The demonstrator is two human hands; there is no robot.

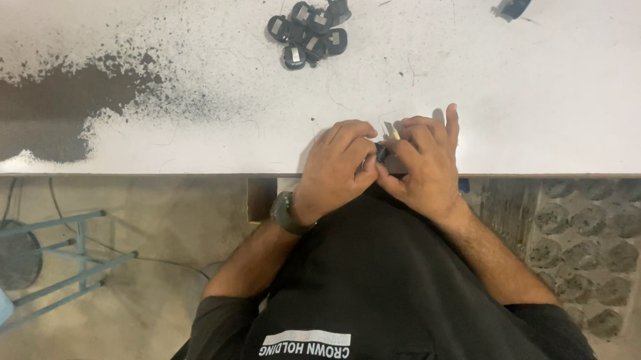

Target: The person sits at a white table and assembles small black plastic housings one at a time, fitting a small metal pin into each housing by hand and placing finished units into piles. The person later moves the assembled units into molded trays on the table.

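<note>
The black shirt (395, 289) fills the lower foreground. Above it, at the near edge of the bench (550, 103), a small dark part (382, 153) sits pinched between both hands. The left hand (337, 168), with a dark watch (285, 213) at the wrist, is curled around it. The right hand (424, 166) presses against it from the other side, fingers bent. A heap of similar black parts (310, 32) lies well apart, farther back. Dark worn patches (46, 113) mark the bench's left side.
</note>
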